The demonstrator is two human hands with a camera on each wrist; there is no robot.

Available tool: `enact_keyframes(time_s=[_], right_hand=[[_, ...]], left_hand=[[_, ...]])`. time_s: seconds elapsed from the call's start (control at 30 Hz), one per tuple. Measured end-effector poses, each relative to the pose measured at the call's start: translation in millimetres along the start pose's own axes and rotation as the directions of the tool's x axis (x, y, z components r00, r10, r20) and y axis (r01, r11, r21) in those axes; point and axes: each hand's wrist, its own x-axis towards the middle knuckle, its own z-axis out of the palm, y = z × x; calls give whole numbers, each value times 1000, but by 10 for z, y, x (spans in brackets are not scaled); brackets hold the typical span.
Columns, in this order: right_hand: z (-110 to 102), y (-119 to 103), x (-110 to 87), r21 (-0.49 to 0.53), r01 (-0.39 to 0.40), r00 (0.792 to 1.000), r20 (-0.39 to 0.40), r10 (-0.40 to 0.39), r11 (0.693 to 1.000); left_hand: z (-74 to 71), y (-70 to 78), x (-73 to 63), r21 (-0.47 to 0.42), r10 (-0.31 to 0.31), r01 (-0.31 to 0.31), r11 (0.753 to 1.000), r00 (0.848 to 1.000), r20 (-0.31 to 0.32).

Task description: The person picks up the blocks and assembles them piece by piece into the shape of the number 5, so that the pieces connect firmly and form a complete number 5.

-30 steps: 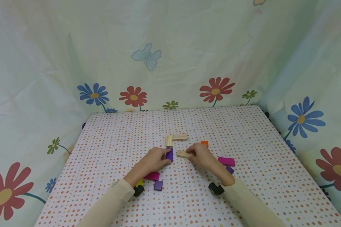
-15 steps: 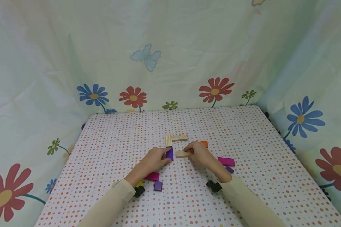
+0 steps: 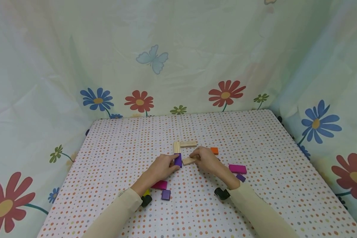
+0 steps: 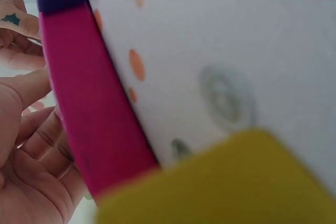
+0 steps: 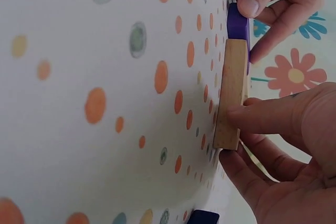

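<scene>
In the head view my left hand (image 3: 161, 168) holds a purple block (image 3: 178, 160) between thumb and fingers, flat on the table. My right hand (image 3: 207, 160) pinches a plain wooden block (image 3: 187, 161), its far end right at the purple block's side. The right wrist view shows this wooden block (image 5: 232, 82) lying along the tabletop with the thumb on one face and fingers at its near end. Behind the purple block stands a pale row of wooden blocks (image 3: 177, 147), and another plain wooden block (image 3: 188, 144) extends rightward from it.
Beside the right forearm lie an orange block (image 3: 214, 151), a magenta block (image 3: 237, 169) and a purple one (image 3: 240, 178). Near the left forearm are a magenta block (image 3: 159, 184), a small purple block (image 3: 166, 194) and a partly hidden yellow block (image 3: 146, 192). Floral cloth hangs around the dotted table (image 3: 122, 132).
My right hand has moved left with the wooden block, bringing its end up to the purple block. The left hand has pushed the purple block slightly away, against the pale row.
</scene>
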Motion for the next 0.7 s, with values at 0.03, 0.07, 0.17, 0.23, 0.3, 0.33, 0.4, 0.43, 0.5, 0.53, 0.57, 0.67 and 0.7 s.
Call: enact_keyframes(time_s=[0.03,0.07,0.17,0.23,0.3,0.33,0.4,0.43,0.5,0.53,0.57,0.67,0.7], right_hand=[[1,-2,4,0,-4,1000,1,4,1000],[4,-2,7,0,-6,1000,2,6,1000],[19,12,15,3,-11,1000,6,11,1000],[24,23,17,3,-5,1000,7,5,1000],[25,31,19,4,-1,1000,8,1,1000],[25,35,20,5,1,1000,8,-1,1000],[23,39,22,5,6,1000,9,-6,1000],[21,40,24,5,7,1000,9,-7,1000],[22,41,26,7,11,1000,10,-11,1000],[21,44,27,6,12,1000,10,-12,1000],[20,45,27,6,14,1000,10,-14,1000],[18,50,28,6,19,1000,8,-19,1000],[18,52,29,6,20,1000,7,-20,1000]], left_hand=[[3,2,0,2,-3,3,1000,1000,0],[5,3,0,4,-4,4,1000,1000,0],[11,7,0,9,-4,4,1000,1000,-3],[16,4,1,10,2,-2,1000,1000,-6],[18,1,1,12,2,-2,1000,1000,-6],[19,-1,2,15,3,-3,1000,1000,-7],[21,-7,6,19,3,-3,1000,1000,-6],[21,-10,7,19,1,-1,1000,1000,-4],[21,-14,12,17,1,-1,1000,1000,-1],[20,-15,13,14,2,-2,1000,1000,-1],[19,-15,14,11,2,-2,1000,1000,0],[15,-11,14,1,1,-1,1000,1000,4],[14,-9,14,0,0,0,1000,1000,5]])
